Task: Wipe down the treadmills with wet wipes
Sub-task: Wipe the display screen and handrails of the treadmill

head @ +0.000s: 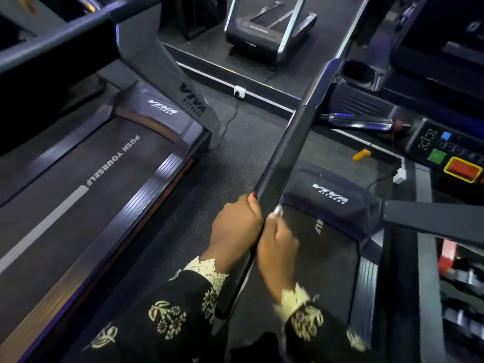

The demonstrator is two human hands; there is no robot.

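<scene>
A long black handrail (290, 142) of the right treadmill runs diagonally from the console down to the bottom centre. My left hand (235, 226) grips the rail from its left side, thumb on the upper edge. On the rail's right side my right hand (277, 244), blurred, has its fingers curled against it. A small white bit, apparently the wet wipe (278, 211), shows at those fingertips; most of it is hidden. Below the rail lie this treadmill's belt (327, 263) and its motor cover (332, 197) marked VIVA FITNESS.
A second treadmill (104, 179) stands to the left across a strip of dark floor (230, 142). The console (450, 155) with coloured buttons is at the right, an orange safety key (361, 154) near it. A small treadmill (262, 30) stands on a raised platform behind.
</scene>
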